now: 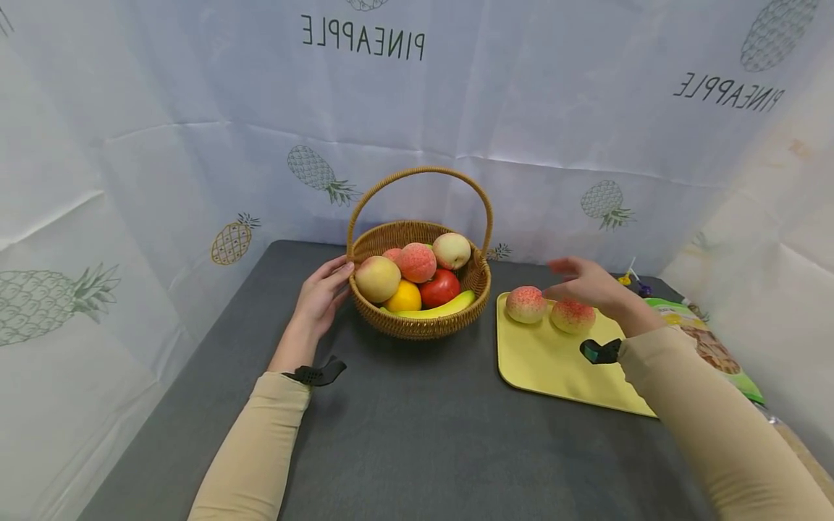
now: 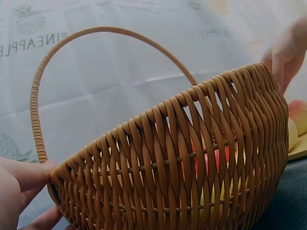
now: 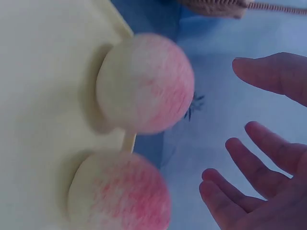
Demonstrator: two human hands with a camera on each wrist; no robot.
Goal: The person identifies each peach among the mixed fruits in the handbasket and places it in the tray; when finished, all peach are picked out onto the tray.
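A wicker basket (image 1: 417, 329) with an arched handle (image 2: 103, 29) holds several fruits. In it are a pale yellow-pink peach (image 1: 378, 279), a red-pink peach (image 1: 418, 262), an orange (image 1: 404, 297), a red apple-like fruit (image 1: 441, 288), a pale round fruit (image 1: 452, 250) and a banana (image 1: 435, 310). My left hand (image 1: 319, 295) grips the basket's left rim by the handle's base. My right hand (image 1: 593, 288) hovers over the tray with fingers spread, holding nothing. Below it on the tray sit two peaches, the left peach (image 1: 526, 305) and the right peach (image 1: 573, 317).
The yellow tray (image 1: 554, 365) lies right of the basket on the dark grey table (image 1: 417, 427). A green snack bag (image 1: 710, 344) lies beyond the right forearm, with small yellow and purple items (image 1: 643, 289) behind. A pineapple-print curtain (image 1: 456, 108) hangs behind.
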